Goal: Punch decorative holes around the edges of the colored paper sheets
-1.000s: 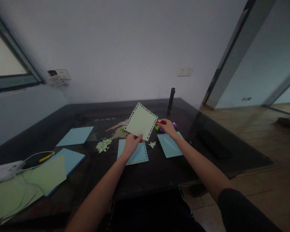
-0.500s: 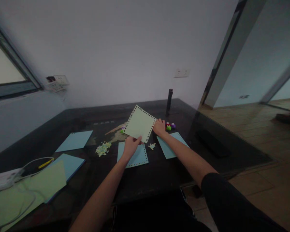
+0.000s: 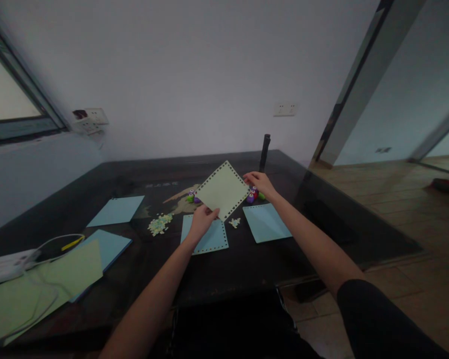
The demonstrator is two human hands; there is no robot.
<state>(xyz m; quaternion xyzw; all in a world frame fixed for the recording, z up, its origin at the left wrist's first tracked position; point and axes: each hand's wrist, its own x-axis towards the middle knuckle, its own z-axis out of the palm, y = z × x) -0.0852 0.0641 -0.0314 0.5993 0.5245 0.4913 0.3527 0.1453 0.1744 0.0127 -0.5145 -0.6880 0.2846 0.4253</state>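
The left hand (image 3: 201,220) has its fingers pinched on the lower corner of a pale green square paper sheet with punched holes along its edges (image 3: 224,190), held tilted like a diamond above the dark table (image 3: 247,259). The right hand (image 3: 260,182) grips the sheet's right corner with closed fingertips, directly above small colourful craft punches (image 3: 254,194), with a blue punched paper square (image 3: 207,237) lying below.

Bare table (image 3: 247,264) near edge; small punches (image 3: 255,194) & black post (image 3: 264,152) block far right.
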